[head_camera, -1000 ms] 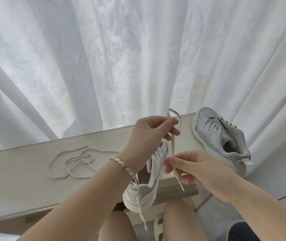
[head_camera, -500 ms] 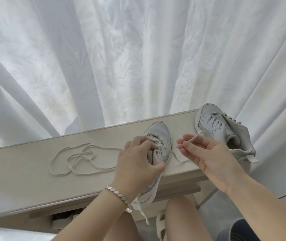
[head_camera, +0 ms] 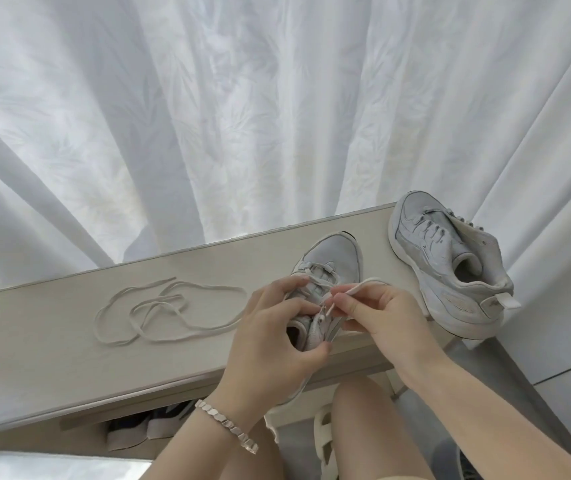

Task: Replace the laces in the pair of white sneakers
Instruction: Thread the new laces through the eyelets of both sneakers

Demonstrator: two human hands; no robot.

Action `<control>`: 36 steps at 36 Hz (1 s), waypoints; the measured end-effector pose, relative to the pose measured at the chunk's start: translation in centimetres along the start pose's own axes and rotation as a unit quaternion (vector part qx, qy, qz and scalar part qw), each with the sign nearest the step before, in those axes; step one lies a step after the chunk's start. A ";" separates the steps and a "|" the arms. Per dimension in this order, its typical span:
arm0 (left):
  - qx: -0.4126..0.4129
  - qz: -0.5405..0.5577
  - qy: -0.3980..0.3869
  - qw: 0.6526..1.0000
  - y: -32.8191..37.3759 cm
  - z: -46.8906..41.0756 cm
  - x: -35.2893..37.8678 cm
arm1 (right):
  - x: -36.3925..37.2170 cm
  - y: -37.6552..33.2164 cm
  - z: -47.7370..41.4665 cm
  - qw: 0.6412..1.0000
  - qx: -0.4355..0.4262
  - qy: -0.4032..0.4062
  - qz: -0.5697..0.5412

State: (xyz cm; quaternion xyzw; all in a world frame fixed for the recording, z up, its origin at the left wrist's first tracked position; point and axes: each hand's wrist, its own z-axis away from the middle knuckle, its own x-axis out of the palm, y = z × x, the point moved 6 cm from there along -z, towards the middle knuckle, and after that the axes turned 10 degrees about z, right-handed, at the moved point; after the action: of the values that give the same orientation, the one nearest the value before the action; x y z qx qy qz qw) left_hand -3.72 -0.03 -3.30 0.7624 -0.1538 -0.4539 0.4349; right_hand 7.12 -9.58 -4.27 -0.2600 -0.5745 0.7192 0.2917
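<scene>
White sneakers (head_camera: 447, 271), cream lace (head_camera: 169, 313) on pale wood-grain counter (head_camera: 52, 358), white leaf-patterned curtain (head_camera: 242, 116) behind counter, silver bracelet (head_camera: 227, 426)

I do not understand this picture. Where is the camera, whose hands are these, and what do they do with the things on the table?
There is no machine here. The camera sits on a person's head and looks forward and down, so both hands are that person's own. The left hand, with a bracelet at the wrist, grips a white sneaker on the table. The right hand pinches the end of a lace by that sneaker's eyelets. The other sneaker, with laces in it, sits at the table's right end. A loose lace lies in loops to the left. A white curtain hangs behind.
</scene>
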 end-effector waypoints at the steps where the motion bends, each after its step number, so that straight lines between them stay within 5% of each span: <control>1: 0.002 0.001 -0.001 1.000 0.0 0.0 0.0 | 0.0 0.0 -0.1 1.000 0.003 0.004 -0.019; 24: 0.004 0.003 0.004 1.000 -0.1 -0.1 0.0 | -0.5 0.7 -1.1 0.994 -0.060 0.091 -0.004; 36: 0.013 -0.010 0.005 1.000 -0.1 0.3 0.2 | -0.4 1.4 -0.6 0.997 -0.037 0.068 -0.008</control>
State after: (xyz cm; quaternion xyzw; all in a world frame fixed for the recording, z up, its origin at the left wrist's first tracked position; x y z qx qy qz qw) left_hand -3.88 -0.31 -3.58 0.7717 -0.1501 -0.4520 0.4215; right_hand 7.66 -9.64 -5.72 -0.3147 -0.5814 0.6759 0.3258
